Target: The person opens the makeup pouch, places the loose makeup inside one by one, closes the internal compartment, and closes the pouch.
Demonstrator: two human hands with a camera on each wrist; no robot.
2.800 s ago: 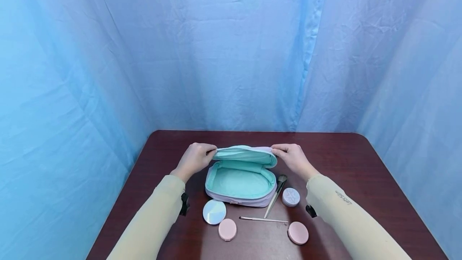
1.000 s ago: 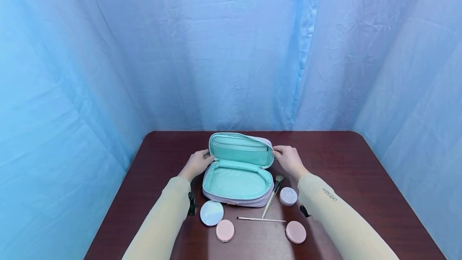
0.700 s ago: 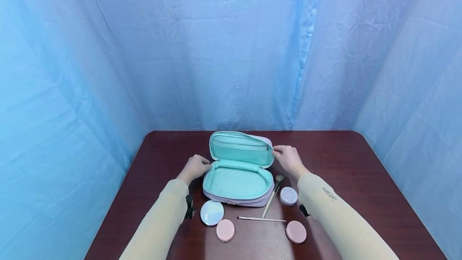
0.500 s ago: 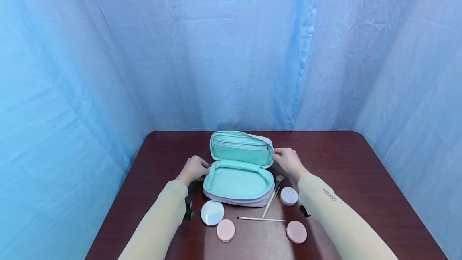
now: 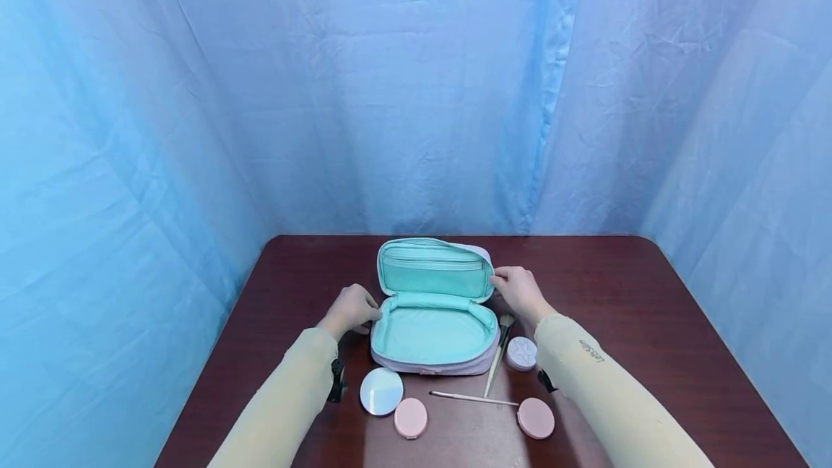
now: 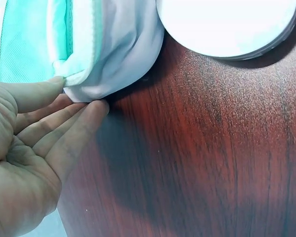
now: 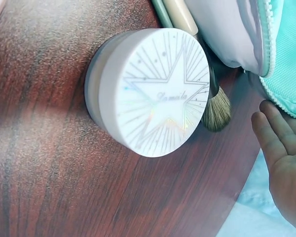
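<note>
Checking the head view first, I'm seeing the pouch resting mid-counter, its lid leaning back and its mint lining showing. The left grip is pinching the lower half's left edge; the right grip is pinching the lid's right edge. I'm judging the opening finished, and nothing beyond it: every loose item I'm seeing is lying outside. The disc and small pink case are lying in front, the thick brush and star jar along the right side. The thin brush is pointing at the large pink case; I'm not able to tell whether they're touching.

On the left wrist view, I'm seeing the thumb pressing the rim and the fingers reaching behind the wall, so that grip is clamping the pouch. The disc is lying close by.

On the right wrist view, the fingers are touching the lid's outer side, the thumb hiding from me. The thick brush is lying between star jar and pouch.
</note>
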